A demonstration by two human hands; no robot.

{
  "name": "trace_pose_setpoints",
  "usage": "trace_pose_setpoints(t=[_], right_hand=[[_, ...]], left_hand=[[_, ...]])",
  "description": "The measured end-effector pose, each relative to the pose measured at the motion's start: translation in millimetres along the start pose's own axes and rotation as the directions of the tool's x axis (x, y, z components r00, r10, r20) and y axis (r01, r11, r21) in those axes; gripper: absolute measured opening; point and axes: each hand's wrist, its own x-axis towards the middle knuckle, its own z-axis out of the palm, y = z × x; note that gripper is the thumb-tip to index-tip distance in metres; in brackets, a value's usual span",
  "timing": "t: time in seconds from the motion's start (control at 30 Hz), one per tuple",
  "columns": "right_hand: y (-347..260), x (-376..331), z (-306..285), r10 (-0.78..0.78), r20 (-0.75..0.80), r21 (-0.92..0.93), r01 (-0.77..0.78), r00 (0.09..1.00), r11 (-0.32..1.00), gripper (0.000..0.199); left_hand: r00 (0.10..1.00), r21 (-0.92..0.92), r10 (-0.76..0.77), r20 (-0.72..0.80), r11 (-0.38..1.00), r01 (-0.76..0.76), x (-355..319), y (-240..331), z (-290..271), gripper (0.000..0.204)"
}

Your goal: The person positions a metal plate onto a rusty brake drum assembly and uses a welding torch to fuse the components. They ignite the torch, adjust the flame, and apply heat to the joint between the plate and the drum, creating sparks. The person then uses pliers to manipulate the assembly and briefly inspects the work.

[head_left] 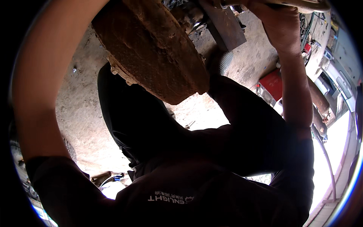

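The person is working close up against a large, rust-brown, rounded metal housing (151, 49) that is filling the upper middle of the view, with their dark-clothed legs folded beneath it over a dusty concrete floor (83, 113). Judging by how things lie, the work is sitting somewhere in its middle: the housing is hanging in place with its bolted flange edge showing, nothing is lying detached on the floor beside it, and both arms are reaching upward.

The right hand (278, 28) is wrapping closed around a pale, curved metal bar (302, 5) that is running along the top edge of the picture, just to the right of the housing and apart from it. A dark flat steel plate (227, 26) is standing between the housing and that hand.

The left forearm (45, 75) is arching up along the left side and passing out of the picture beside the housing, so the left hand itself is not showing and its grip cannot be told.

A red box (273, 84) is lying on the floor, well below the right hand.
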Motion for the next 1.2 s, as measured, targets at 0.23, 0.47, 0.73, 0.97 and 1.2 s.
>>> trace_pose_setpoints(t=[0.23, 0.47, 0.73, 0.97, 1.2], right_hand=[[19, -24, -4, -0.055, -0.110, 0.075, 0.063, 0.992, 0.995, 0.017], [36, -43, -1, -0.007, -0.285, 0.199, 0.066, 0.959, 0.978, 0.015], [38, -45, 18, -0.137, -0.325, 0.059, 0.165, 0.936, 0.985, 0.020], [34, -51, 19, -0.208, -0.270, -0.304, 0.122, 0.940, 0.945, 0.020], [32, -58, 23, -0.316, -0.286, -0.331, 0.216, 0.905, 0.918, 0.015]], left_hand=[[0.978, 0.217, -0.204, 0.048, 0.958, 0.189, -2, 20, 2, 0.059], [0.971, 0.229, -0.232, 0.054, 0.950, 0.214, -5, 21, 4, 0.068], [0.983, 0.212, -0.175, 0.049, 0.964, 0.161, -5, 17, 4, 0.066], [0.976, 0.168, -0.204, 0.071, 0.967, 0.190, -5, 16, 5, 0.066], [0.977, 0.224, -0.209, 0.052, 0.955, 0.193, -9, 19, 3, 0.066]])
